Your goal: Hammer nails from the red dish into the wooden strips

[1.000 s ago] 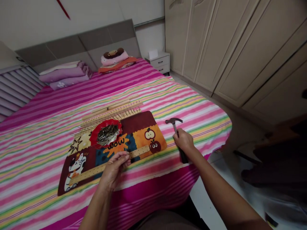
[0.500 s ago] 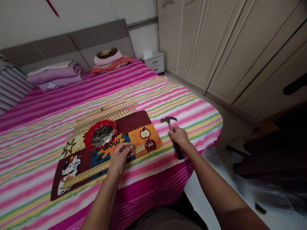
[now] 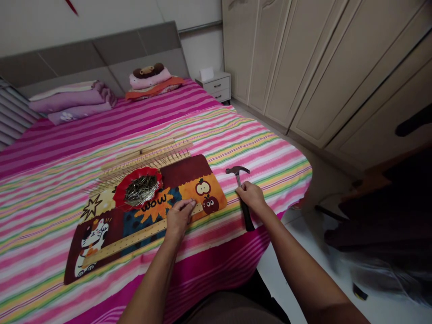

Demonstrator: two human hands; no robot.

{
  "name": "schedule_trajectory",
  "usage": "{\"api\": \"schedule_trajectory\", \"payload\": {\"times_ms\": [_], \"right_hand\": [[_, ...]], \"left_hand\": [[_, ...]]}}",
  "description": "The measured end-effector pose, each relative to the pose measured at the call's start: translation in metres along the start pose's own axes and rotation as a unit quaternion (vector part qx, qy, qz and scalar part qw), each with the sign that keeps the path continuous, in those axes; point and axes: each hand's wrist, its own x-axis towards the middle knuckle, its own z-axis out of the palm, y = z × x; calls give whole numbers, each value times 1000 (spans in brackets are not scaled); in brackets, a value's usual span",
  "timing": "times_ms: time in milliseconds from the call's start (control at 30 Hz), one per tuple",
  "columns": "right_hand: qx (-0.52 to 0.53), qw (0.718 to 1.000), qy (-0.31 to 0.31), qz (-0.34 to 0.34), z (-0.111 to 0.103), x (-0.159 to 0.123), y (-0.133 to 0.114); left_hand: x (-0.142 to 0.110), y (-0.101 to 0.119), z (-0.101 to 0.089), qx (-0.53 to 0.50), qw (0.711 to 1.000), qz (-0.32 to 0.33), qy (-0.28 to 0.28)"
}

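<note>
My left hand is pinched over the right part of a perforated wooden strip. Whatever its fingertips hold is too small to make out. That strip lies across a patterned mat printed with a cat, apples and "WOW". My right hand is closed around a claw hammer, head pointing away from me and black grip towards me, low over the bedspread. A red scalloped bowl full of nails sits on the mat's far left part.
Behind the mat lie wooden strips bristling with nails, and further plain strips. Everything rests on a bed with a striped cover. Folded bedding is by the headboard. A nightstand and wardrobe stand beyond.
My left hand has moved right along the strip, towards its right end, fingers still pinched. The right hand keeps its hold on the hammer, almost unmoved. The view has shifted slightly.
</note>
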Motion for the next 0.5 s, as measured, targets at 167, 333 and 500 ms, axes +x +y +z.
{"api": "schedule_trajectory", "payload": {"times_ms": [167,333,500], "right_hand": [[19,1000,7,3,-1,-2,0],[44,999,8,11,-1,-3,-1],[97,995,-9,35,0,-3,-1]], "left_hand": [[-1,4,0,-44,998,-47,-27],[0,5,-1,-18,999,-35,-36],[2,-2,-3,19,999,-10,-31]]}}
